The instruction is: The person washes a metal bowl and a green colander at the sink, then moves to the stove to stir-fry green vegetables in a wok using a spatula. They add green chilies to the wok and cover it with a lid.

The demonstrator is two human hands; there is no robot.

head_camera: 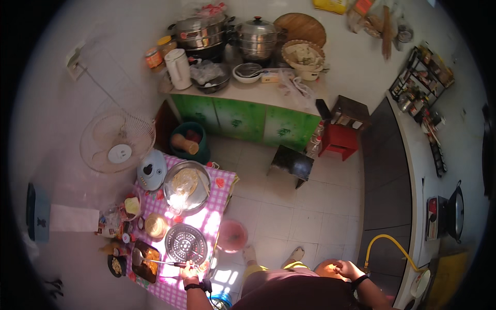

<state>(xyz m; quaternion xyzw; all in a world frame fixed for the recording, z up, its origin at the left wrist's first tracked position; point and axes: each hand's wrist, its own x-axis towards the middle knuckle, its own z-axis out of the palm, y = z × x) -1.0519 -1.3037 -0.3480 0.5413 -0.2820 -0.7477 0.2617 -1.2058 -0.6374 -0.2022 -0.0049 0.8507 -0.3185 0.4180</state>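
My left hand (189, 271) grips the dark handle of a long metal serving spoon (162, 263). The spoon's head is over a dark rectangular tray (136, 267) with orange-brown food (152, 259) in it. Just beyond my left hand, a perforated steel steamer plate (186, 242) lies on the checked tablecloth (211, 193). My right hand (347, 269) is at my right side with its fingers curled, above an orange-brown round vessel (324, 267) low down. Whether it holds something small is not visible.
On the table are a steel basin (207, 186) with flatbread, a woven basket (155, 225) and a small dark bowl (116, 266). A pink bucket (231, 235) stands by the table. A black stool (291, 164) is farther off. The counter with a wok (456, 213) runs along the right.
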